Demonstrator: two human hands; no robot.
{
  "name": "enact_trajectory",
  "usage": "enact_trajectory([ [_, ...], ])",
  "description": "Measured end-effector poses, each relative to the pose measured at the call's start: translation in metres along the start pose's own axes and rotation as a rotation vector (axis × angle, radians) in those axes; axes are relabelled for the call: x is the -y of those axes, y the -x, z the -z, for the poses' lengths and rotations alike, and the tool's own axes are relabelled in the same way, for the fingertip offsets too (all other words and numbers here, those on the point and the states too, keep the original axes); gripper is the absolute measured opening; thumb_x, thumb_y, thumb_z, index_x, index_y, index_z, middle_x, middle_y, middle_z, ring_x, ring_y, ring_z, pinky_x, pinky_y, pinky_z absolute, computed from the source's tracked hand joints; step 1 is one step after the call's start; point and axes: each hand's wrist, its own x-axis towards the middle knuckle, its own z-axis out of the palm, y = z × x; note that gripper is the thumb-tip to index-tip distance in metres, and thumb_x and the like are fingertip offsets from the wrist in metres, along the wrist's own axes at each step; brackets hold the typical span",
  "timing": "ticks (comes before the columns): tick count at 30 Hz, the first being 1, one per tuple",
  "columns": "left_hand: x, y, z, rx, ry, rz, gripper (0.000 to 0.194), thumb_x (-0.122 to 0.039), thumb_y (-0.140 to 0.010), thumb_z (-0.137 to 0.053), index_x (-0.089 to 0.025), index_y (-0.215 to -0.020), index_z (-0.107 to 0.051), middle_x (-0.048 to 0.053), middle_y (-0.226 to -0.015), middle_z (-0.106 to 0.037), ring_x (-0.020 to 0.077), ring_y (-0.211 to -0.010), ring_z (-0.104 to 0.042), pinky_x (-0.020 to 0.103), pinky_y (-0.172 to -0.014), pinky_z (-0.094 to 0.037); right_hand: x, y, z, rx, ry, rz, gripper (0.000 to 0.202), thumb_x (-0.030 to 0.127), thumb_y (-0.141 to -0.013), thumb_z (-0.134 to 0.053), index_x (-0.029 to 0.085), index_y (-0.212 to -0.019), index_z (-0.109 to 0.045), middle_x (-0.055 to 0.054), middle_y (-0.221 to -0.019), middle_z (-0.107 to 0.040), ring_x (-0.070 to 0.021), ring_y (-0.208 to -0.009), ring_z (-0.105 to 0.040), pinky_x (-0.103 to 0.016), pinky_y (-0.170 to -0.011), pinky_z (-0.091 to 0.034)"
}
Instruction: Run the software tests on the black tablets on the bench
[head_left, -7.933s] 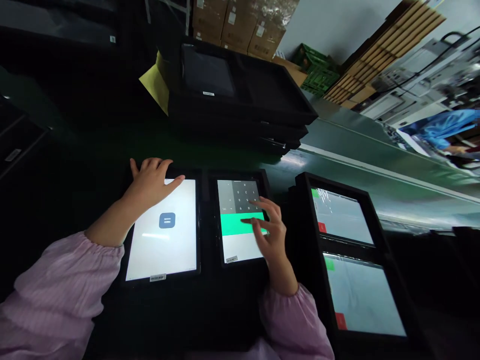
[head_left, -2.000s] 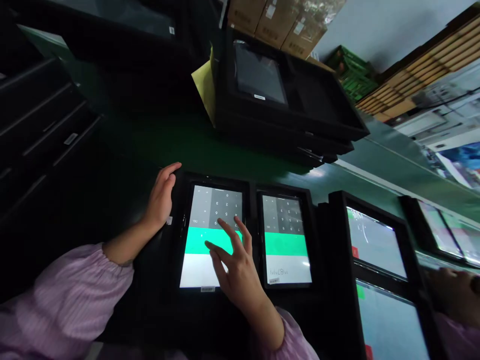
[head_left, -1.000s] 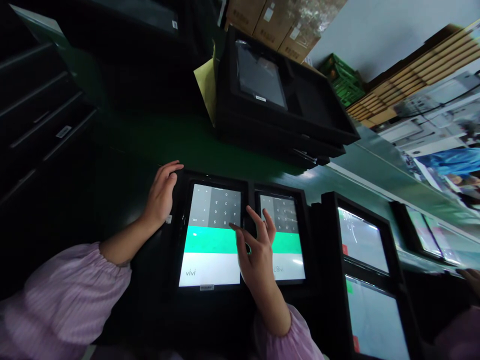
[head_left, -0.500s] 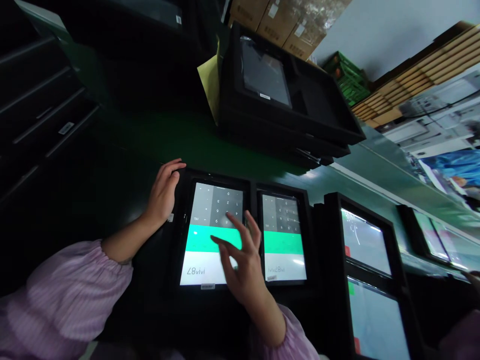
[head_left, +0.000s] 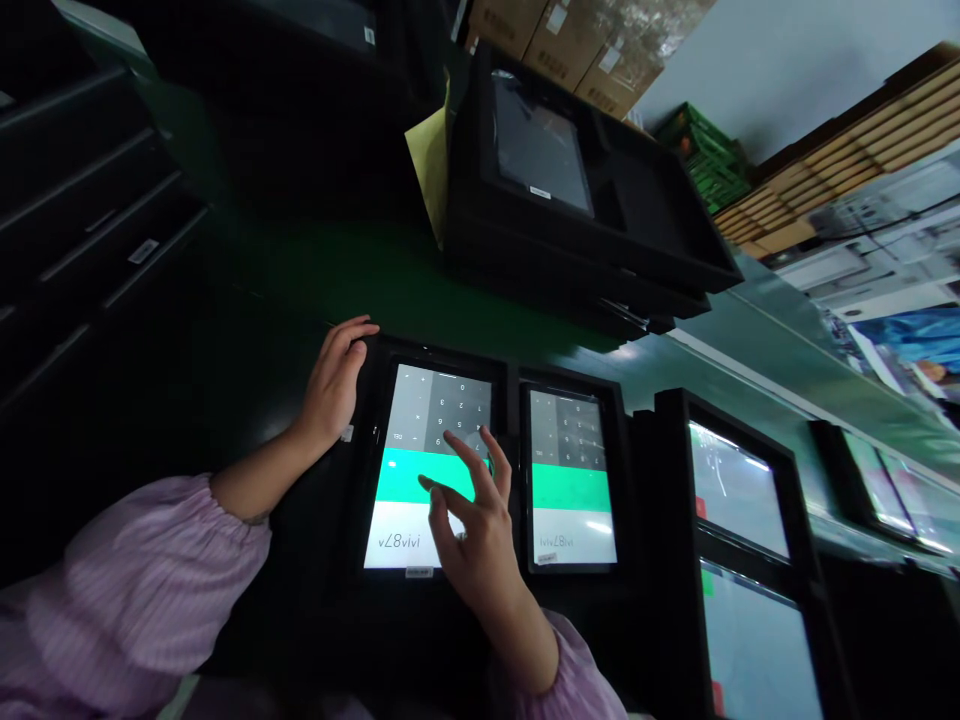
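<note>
Two tablets lie side by side in a black foam tray (head_left: 512,372). The left tablet (head_left: 405,520) and the right tablet (head_left: 574,490) are lit with an upside-down calculator: grey keys, a green band and a white field with characters. Over the left tablet's screen is my right hand (head_left: 480,530), open and holding nothing. Its fingers are spread, with the index fingertip at the green band; whether it touches the glass I cannot tell. My left hand (head_left: 334,385) rests along the tray's left edge near its far corner, fingers stretched out and thumb apart.
To the right stands another black tray (head_left: 664,500) with two lit screens. Beyond the hands is a stack of black trays (head_left: 570,245), a dark tablet (head_left: 540,145) in the top one, with yellow paper (head_left: 429,175) beside it. More stacked trays (head_left: 97,220) stand at left.
My right hand has shifted slightly left across the left tablet. One more character shows in that tablet's white field. My left hand stays on the tray edge; the view has shifted slightly.
</note>
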Motion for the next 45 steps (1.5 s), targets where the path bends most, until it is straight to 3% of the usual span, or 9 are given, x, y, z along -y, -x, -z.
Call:
enact_trajectory([
  [6, -0.003, 0.0, 0.0, -0.012, -0.005, -0.008, 0.032, -0.037, -0.098, -0.043, -0.023, -0.114, -0.067, 0.01, -0.139, -0.062, 0.0243, -0.137, -0.051, 0.047, -0.123, -0.03, 0.009, 0.001, -0.003, 0.107, -0.008, 0.032, 0.028, 0.014, -0.096, -0.06, 0.027, -0.112, -0.079, -0.008, -0.154, -0.048, -0.0377, -0.156, -0.017, -0.063, -0.116, -0.041],
  [11, -0.001, -0.003, 0.003, 0.033, 0.005, -0.022, 0.031, -0.031, -0.088, -0.059, -0.024, -0.117, -0.065, 0.01, -0.142, -0.06, 0.0261, -0.14, -0.05, 0.05, -0.124, -0.031, 0.005, 0.003, 0.002, 0.043, -0.005, -0.036, 0.031, 0.012, -0.097, -0.053, 0.025, -0.107, -0.08, -0.009, -0.148, -0.055, -0.0359, -0.154, -0.022, -0.062, -0.113, -0.045],
  [15, 0.002, -0.01, 0.008, 0.083, 0.018, 0.004, 0.049, -0.024, -0.077, -0.069, -0.024, -0.126, -0.062, 0.01, -0.143, -0.061, 0.0299, -0.137, -0.055, 0.054, -0.122, -0.038, -0.021, 0.007, 0.02, -0.146, -0.004, -0.074, 0.033, 0.012, -0.099, -0.05, 0.025, -0.105, -0.08, -0.009, -0.137, -0.064, -0.0318, -0.146, -0.039, -0.055, -0.107, -0.051],
  [20, 0.001, -0.02, 0.016, 0.133, 0.095, -0.013, 0.055, -0.027, -0.069, -0.074, -0.021, -0.123, -0.061, 0.012, -0.138, -0.065, 0.0328, -0.134, -0.058, 0.059, -0.12, -0.038, -0.075, 0.022, 0.051, -0.338, 0.164, -0.214, 0.032, 0.02, -0.103, -0.051, 0.025, -0.096, -0.081, -0.01, -0.125, -0.068, -0.0334, -0.137, -0.048, -0.058, -0.101, -0.051],
  [23, 0.0, -0.026, 0.019, 0.134, 0.108, -0.027, 0.056, -0.024, -0.065, -0.076, -0.022, -0.119, -0.059, 0.013, -0.136, -0.066, 0.032, -0.131, -0.06, 0.06, -0.119, -0.039, -0.101, 0.029, 0.062, -0.299, 0.229, -0.231, 0.031, 0.024, -0.104, -0.051, 0.024, -0.096, -0.081, -0.011, -0.131, -0.065, -0.0348, -0.138, -0.044, -0.059, -0.1, -0.052],
  [27, -0.002, -0.035, 0.019, 0.099, 0.092, -0.037, 0.055, -0.022, -0.061, -0.079, -0.026, -0.113, -0.06, 0.01, -0.13, -0.07, 0.0316, -0.128, -0.063, 0.064, -0.117, -0.039, -0.115, 0.027, 0.065, -0.196, 0.229, -0.204, 0.031, 0.028, -0.105, -0.049, 0.025, -0.105, -0.08, -0.012, -0.141, -0.059, -0.0356, -0.146, -0.034, -0.063, -0.105, -0.048],
  [33, -0.002, -0.039, 0.019, 0.05, 0.052, -0.026, 0.051, -0.018, -0.064, -0.079, -0.027, -0.112, -0.062, 0.005, -0.131, -0.07, 0.03, -0.126, -0.064, 0.066, -0.118, -0.038, -0.117, 0.02, 0.064, -0.169, 0.179, -0.201, 0.033, 0.029, -0.106, -0.047, 0.024, -0.105, -0.079, -0.011, -0.146, -0.054, -0.0364, -0.149, -0.029, -0.067, -0.109, -0.044],
  [40, -0.003, -0.038, 0.017, 0.033, 0.032, -0.015, 0.054, -0.018, -0.062, -0.079, -0.028, -0.113, -0.065, 0.006, -0.134, -0.07, 0.0331, -0.128, -0.063, 0.069, -0.119, -0.034, -0.119, 0.02, 0.059, -0.069, 0.178, -0.196, 0.033, 0.027, -0.106, -0.046, 0.025, -0.113, -0.078, -0.009, -0.158, -0.042, -0.0381, -0.156, -0.01, -0.069, -0.114, -0.039],
  [45, -0.003, -0.04, 0.017, 0.031, 0.032, -0.016, 0.057, -0.016, -0.062, -0.081, -0.029, -0.115, -0.066, 0.002, -0.133, -0.07, 0.0303, -0.129, -0.063, 0.067, -0.121, -0.033, -0.12, 0.02, 0.062, -0.056, 0.163, -0.209, 0.033, 0.026, -0.106, -0.046, 0.026, -0.113, -0.078, -0.008, -0.159, -0.042, -0.0379, -0.157, -0.009, -0.069, -0.113, -0.04],
])
